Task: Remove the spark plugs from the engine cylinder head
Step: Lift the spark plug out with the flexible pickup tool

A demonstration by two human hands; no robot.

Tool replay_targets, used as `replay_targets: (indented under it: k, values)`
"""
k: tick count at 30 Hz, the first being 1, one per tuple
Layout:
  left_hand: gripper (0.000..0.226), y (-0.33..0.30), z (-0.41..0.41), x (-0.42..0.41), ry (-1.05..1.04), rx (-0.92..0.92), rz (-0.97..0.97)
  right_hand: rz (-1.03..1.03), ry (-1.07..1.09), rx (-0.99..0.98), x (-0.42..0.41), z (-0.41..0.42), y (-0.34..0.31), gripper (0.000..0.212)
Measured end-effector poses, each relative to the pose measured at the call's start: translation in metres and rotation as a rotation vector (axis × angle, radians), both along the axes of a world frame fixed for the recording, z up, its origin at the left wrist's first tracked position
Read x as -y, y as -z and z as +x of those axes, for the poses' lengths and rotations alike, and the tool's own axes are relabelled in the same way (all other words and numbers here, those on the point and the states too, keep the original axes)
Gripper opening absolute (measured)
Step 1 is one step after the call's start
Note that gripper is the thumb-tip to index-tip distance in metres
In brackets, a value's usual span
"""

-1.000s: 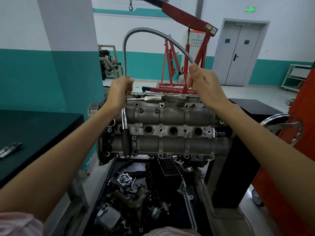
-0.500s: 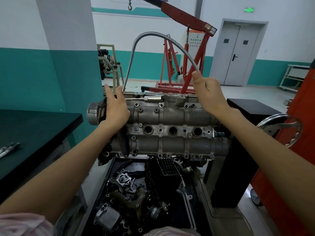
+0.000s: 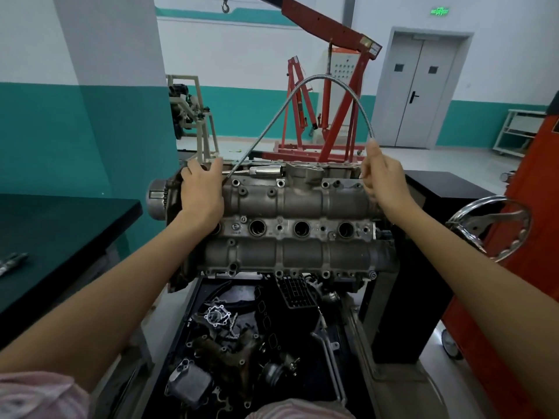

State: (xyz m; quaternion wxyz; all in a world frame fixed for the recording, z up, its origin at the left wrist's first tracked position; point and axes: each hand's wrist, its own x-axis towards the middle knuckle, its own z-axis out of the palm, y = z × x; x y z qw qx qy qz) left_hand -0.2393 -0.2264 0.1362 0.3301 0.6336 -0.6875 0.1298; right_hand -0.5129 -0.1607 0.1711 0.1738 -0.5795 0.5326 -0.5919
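Observation:
The grey engine cylinder head lies across the middle of the view. Three open spark plug wells show in a row along it; my left wrist covers the spot left of them. My left hand rests flat on the head's left end with its fingers stretched out. A flexible metal shaft arcs from beside that hand's fingers up and over to my right hand, which pinches its other end above the head's right end. A chrome socket tool lies on the head's far edge.
A black tray of loose engine parts sits under the head. A dark workbench with tools stands at left. At right are a black stand, a chrome handwheel and an orange frame. A red engine crane stands behind.
My left hand has let go of the shaft's handle end and moved down flat onto the head's left end. The shaft's arc has swung right, its left end now down at the head.

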Motion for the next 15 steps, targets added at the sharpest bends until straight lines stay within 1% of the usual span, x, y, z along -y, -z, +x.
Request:
replay_targets:
  k: [3, 5, 8, 11, 15]
  values:
    - [0.061, -0.009, 0.012, 0.003, 0.101, -0.162, -0.006, 0.029, -0.068, 0.110, 0.003, 0.001, -0.002, 0.032]
    - [0.059, -0.016, 0.015, 0.005, 0.181, -0.267, -0.048, 0.045, -0.124, 0.162, 0.006, 0.002, -0.001, 0.022]
    - [0.053, -0.026, 0.011, 0.006, 0.336, -0.379, -0.092, 0.065, -0.170, 0.145, 0.010, 0.013, 0.002, 0.022]
    - [0.049, -0.032, 0.003, 0.008, 0.455, -0.435, -0.030, 0.066, -0.220, 0.097, 0.013, 0.024, 0.003, 0.023]
    - [0.051, -0.035, -0.003, 0.015, 0.554, -0.456, 0.034, 0.099, -0.290, 0.136, 0.017, 0.028, -0.009, 0.024]
